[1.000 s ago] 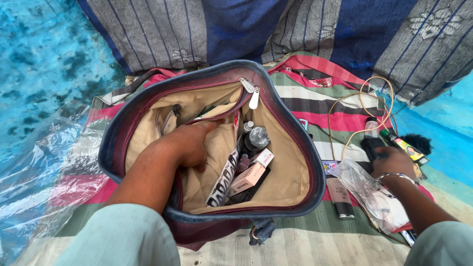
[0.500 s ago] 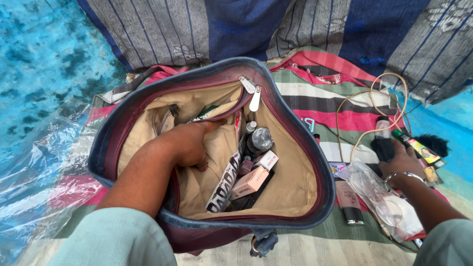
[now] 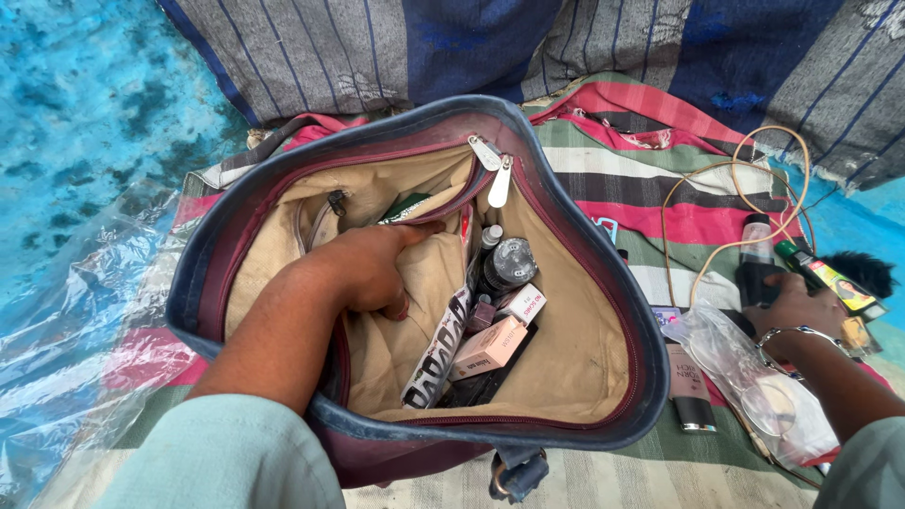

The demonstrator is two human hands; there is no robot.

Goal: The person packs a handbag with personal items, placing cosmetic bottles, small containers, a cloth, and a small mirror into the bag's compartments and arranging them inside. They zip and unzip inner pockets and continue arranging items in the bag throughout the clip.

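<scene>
Since the earlier frames the left hand [image 3: 372,269] has pushed a little deeper into the open handbag [image 3: 603,311], its fingers now curled over the tan lining fold near the inner zip pocket, while the right hand [image 3: 787,306] has slid from the clear plastic pouch up to the dark items beside the cable. Left fingers are bent and pressing against the lining; whether they pinch anything small beneath them cannot be told. Just to the right of that hand, in the bag's main compartment, lie a black-and-white patterned tube [image 3: 436,351], a pink cosmetic box [image 3: 488,347], a small white box [image 3: 525,303] and a dark round-capped bottle [image 3: 509,264], all crowded together and touching. Two silver zip pulls [image 3: 494,170] hang over the bag's rim above the left fingertips. The right hand rests palm down outside the bag, fingers loosely closed over a black object [image 3: 754,273]; a bangle [image 3: 797,335] circles its wrist. Just below that hand lies the clear plastic pouch [image 3: 754,386], and beside the pouch a brown foundation tube [image 3: 688,391]. Beyond the right fingers sit a green-capped yellow tube [image 3: 825,273] and a black brush head [image 3: 863,269]. A beige cable [image 3: 731,203] loops over the striped cloth [image 3: 679,184] above the right hand.
</scene>
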